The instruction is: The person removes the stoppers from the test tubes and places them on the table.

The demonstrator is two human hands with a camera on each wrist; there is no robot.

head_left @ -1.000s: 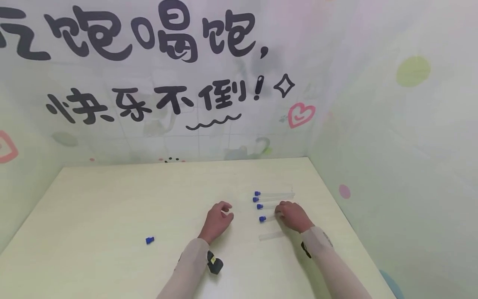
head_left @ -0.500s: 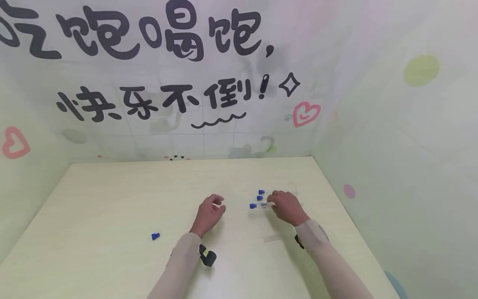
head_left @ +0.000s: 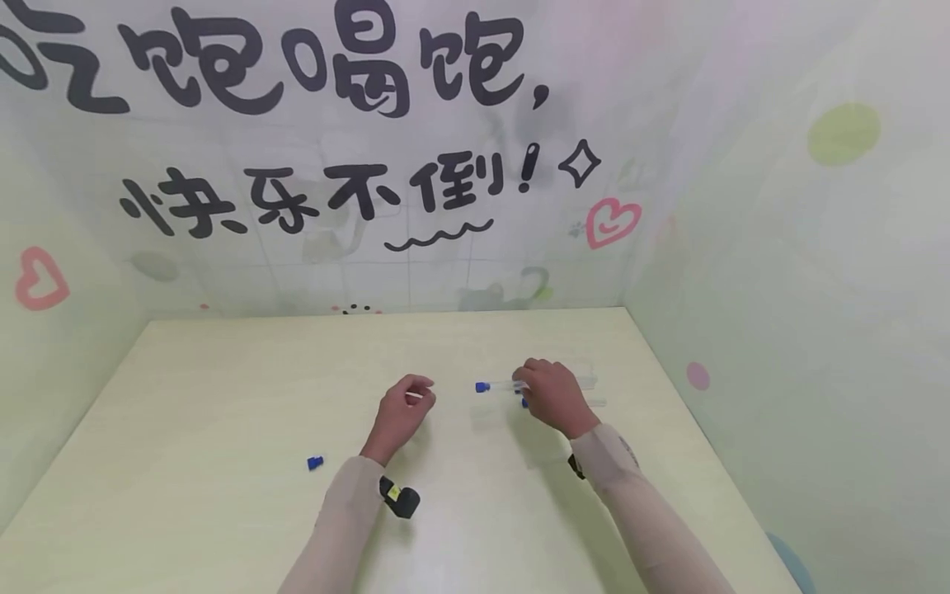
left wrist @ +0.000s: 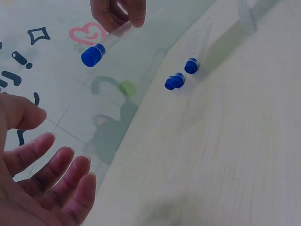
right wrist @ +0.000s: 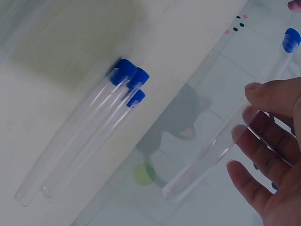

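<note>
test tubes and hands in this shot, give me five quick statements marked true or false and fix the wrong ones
1. The right hand holds a capped test tube. True.
2. A loose blue cap lies on the table, to the left of the left hand. True.
3. The left hand grips a second tube. False: it holds nothing.
4. The held tube rests on the table. False: it is raised above it.
5. Three other capped test tubes lie on the table. True.

Booth-like nook, exact type unclear: pale tbl (head_left: 223, 388) btwn whitish walls (head_left: 742, 272) w/ blk Chinese lettering (head_left: 359, 172) & pink hearts (head_left: 613, 224)
</note>
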